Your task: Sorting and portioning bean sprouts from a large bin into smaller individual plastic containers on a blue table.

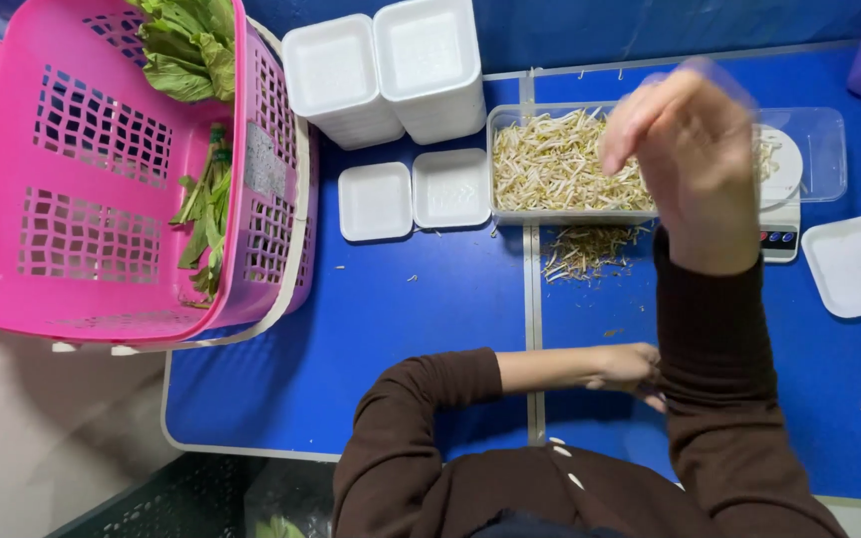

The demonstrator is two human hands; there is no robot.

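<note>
Surface: blue tabletop (401, 319), made of two panels with a seam between them; a grey floor shows at the lower left.
Right hand (695, 164): raised above the tabletop, blurred, fingers bent together; I cannot tell how far the grip is open or if it has hold of anything.
Left hand (630, 371): low near the body, resting on the tabletop, partly hidden behind the right sleeve; its grip cannot be judged.
Bean sprouts (555, 164): in a clear rectangular container (498, 159), just under and left of the right hand.
Loose sprouts (585, 249): a small heap on the tabletop, just in front of the container.
Scale (781, 214): white, beside the container, carrying a clear tray (819, 149).
Packages: two tall stacks of white foam trays (386, 75) at the far edge; two single foam trays (416, 194) near the container; one more (859, 264) at the right.
Basket: pink plastic basket (102, 199), tilted, with leafy greens (201, 130) inside.
Risk: sprouts may fall on the tabletop, because the raised hand moves quickly; the tilted basket may slip off the edge.
</note>
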